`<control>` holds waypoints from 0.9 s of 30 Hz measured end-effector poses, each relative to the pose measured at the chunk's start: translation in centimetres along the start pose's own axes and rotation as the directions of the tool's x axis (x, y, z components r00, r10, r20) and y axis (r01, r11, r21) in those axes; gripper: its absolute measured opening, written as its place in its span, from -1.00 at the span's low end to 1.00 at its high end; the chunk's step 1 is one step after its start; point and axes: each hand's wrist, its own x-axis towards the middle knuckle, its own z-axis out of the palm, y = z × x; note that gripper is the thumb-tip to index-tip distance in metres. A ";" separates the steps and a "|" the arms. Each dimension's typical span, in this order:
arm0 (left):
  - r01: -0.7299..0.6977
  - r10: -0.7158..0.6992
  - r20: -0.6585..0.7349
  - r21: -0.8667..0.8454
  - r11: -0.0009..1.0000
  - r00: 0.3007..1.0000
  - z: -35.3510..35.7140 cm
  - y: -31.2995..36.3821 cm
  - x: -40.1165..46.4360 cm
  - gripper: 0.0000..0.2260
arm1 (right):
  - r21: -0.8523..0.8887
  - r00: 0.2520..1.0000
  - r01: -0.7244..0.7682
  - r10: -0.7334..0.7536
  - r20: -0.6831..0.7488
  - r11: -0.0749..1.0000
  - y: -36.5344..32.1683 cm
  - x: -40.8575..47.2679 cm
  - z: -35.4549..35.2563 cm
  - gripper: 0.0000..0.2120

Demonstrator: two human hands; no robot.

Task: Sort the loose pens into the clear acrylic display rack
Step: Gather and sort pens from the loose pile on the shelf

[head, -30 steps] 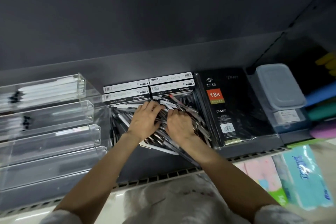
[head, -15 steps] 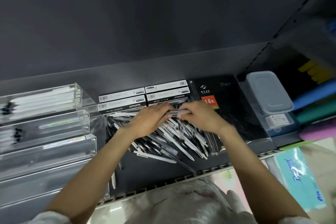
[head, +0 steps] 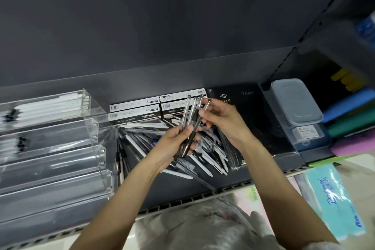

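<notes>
Left hand [head: 178, 144] grips a pen bundle [head: 191, 119] above the loose pen pile [head: 162, 144]; right hand [head: 221, 119] pinches one bundle pen.

Head camera looks down, close, onto shelf [head: 182, 193].

Stationery shop shelf: barcoded pen boxes [head: 135, 105] just beyond left hand [head: 176, 142], shrink-wrapped diary [head: 250, 119] beside right hand [head: 222, 120], acrylic display rack [head: 50, 144] left.
</notes>
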 end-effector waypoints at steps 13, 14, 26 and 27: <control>0.034 -0.036 -0.006 -0.199 0.979 0.999 2.4 -1.8 -3.3 -0.77 | -0.187 0.981 -0.010 0.046 0.187 0.982 -0.2 -0.9 -0.5 -0.80; 0.030 -0.032 -0.005 -0.202 0.979 0.999 2.6 -2.0 -3.6 -0.76 | -0.207 0.976 -0.005 0.050 0.210 0.978 -0.2 -0.9 -0.5 -0.80; -0.126 0.006 -0.223 -0.530 0.839 0.975 2.3 -3.4 -4.5 -0.73 | -0.176 0.822 0.464 -0.496 -0.280 0.868 1.0 -5.3 0.9 -0.89; -0.137 0.013 -0.229 -0.539 0.831 0.973 2.6 -3.3 -4.5 -0.74 | -0.295 0.791 0.489 -0.560 -0.247 0.821 1.8 -6.0 1.7 -0.87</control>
